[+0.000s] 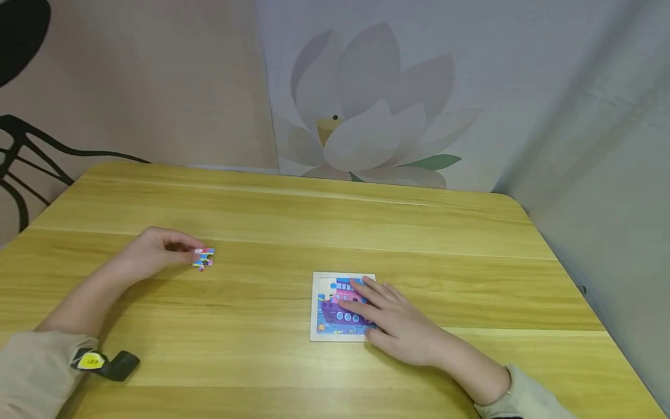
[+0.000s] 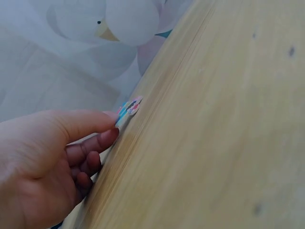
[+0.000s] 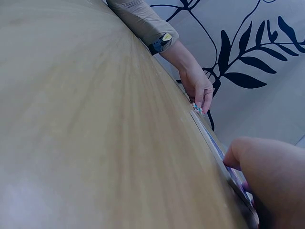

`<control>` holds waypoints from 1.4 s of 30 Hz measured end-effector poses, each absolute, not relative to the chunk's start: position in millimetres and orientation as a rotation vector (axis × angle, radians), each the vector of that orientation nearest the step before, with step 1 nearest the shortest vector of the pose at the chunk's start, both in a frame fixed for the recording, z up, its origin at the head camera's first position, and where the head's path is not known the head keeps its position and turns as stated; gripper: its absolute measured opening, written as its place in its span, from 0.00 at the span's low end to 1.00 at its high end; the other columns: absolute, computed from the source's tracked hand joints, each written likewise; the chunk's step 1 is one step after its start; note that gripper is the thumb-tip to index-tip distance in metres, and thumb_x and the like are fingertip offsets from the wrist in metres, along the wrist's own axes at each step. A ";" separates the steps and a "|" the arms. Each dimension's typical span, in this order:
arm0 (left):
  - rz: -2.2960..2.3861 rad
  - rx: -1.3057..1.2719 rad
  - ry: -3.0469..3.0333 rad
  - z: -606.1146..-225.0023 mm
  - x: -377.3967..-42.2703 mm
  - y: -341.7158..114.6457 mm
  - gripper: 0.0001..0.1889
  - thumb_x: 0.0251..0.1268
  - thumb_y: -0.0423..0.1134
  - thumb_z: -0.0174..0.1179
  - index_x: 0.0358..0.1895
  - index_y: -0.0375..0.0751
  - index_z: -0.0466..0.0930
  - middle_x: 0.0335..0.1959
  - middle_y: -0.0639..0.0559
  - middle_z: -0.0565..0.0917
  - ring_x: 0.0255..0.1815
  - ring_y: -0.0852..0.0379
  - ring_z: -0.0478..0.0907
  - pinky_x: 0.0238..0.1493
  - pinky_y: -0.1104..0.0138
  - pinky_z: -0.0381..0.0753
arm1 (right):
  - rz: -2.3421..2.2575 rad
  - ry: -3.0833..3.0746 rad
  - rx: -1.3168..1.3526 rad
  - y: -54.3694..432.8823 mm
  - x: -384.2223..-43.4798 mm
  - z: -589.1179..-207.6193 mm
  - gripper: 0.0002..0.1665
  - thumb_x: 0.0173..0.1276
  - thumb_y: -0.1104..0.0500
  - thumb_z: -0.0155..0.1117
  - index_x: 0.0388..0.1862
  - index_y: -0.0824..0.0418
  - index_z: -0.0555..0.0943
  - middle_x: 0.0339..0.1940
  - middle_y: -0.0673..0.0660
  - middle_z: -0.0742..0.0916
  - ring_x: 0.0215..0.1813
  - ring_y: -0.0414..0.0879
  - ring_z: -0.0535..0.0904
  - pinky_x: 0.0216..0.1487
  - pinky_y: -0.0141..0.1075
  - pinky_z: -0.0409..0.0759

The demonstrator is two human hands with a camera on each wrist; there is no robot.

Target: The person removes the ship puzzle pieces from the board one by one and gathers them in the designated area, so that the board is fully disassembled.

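Between thumb and fingers, my left hand pinches a small colourful jigsaw piece at the left of the table; the left wrist view shows the jigsaw piece at the fingertips, close to the wood. To the right lies a white-framed jigsaw puzzle with a purple and pink picture. A pale gap shows at its upper left corner. My right hand rests on the puzzle's right side, fingers spread across the picture and covering part of it. In the right wrist view the puzzle frame appears edge-on beside that hand.
The wooden table has a light grain and rounded far corners. Behind it hangs a curtain with a large flower print. A black chair stands beyond the table's left edge.
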State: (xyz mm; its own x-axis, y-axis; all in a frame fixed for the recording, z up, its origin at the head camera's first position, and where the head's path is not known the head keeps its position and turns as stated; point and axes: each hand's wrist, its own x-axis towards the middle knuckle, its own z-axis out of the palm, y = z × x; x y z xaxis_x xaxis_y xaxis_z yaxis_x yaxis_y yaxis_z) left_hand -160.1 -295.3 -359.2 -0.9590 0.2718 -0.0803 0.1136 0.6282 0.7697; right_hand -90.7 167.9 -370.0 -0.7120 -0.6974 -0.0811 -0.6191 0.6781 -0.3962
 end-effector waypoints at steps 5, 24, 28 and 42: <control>1.237 0.354 2.691 -360.0 -159.3 -291.3 0.12 0.65 0.37 0.62 0.47 0.34 0.84 0.40 0.45 0.83 0.36 0.57 0.74 0.34 0.68 0.75 | -0.502 2.670 -1.068 167.9 -90.8 -370.4 0.33 0.72 0.54 0.47 0.74 0.33 0.58 0.78 0.45 0.51 0.76 0.43 0.37 0.71 0.47 0.39; 1.127 0.460 2.807 -361.3 -157.0 -290.7 0.09 0.63 0.35 0.64 0.44 0.38 0.85 0.30 0.49 0.78 0.29 0.56 0.69 0.25 0.68 0.71 | -0.541 2.659 -1.047 167.8 -90.4 -370.0 0.33 0.72 0.55 0.48 0.73 0.33 0.59 0.78 0.47 0.49 0.77 0.45 0.36 0.72 0.46 0.38; 1.128 0.448 2.801 -361.0 -157.0 -291.1 0.09 0.64 0.36 0.63 0.45 0.38 0.85 0.31 0.48 0.78 0.30 0.55 0.69 0.26 0.68 0.71 | -0.552 2.666 -1.066 167.8 -89.7 -369.1 0.33 0.71 0.56 0.49 0.73 0.35 0.60 0.79 0.49 0.48 0.77 0.48 0.37 0.72 0.47 0.39; 1.222 0.335 2.831 -360.2 -157.9 -284.6 0.17 0.65 0.45 0.63 0.49 0.36 0.82 0.36 0.45 0.79 0.36 0.55 0.71 0.32 0.69 0.73 | -0.537 2.659 -1.087 169.7 -89.0 -370.0 0.32 0.72 0.56 0.49 0.73 0.35 0.61 0.79 0.53 0.48 0.77 0.48 0.36 0.72 0.49 0.40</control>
State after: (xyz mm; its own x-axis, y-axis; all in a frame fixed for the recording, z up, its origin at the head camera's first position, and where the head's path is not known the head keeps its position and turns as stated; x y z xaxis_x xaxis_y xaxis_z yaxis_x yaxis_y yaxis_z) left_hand -157.9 -284.6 -360.2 -0.9759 0.2127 0.0484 0.1811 0.6663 0.7234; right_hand -89.0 169.7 -370.0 -0.7029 -0.7085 -0.0628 -0.6287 0.6601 -0.4111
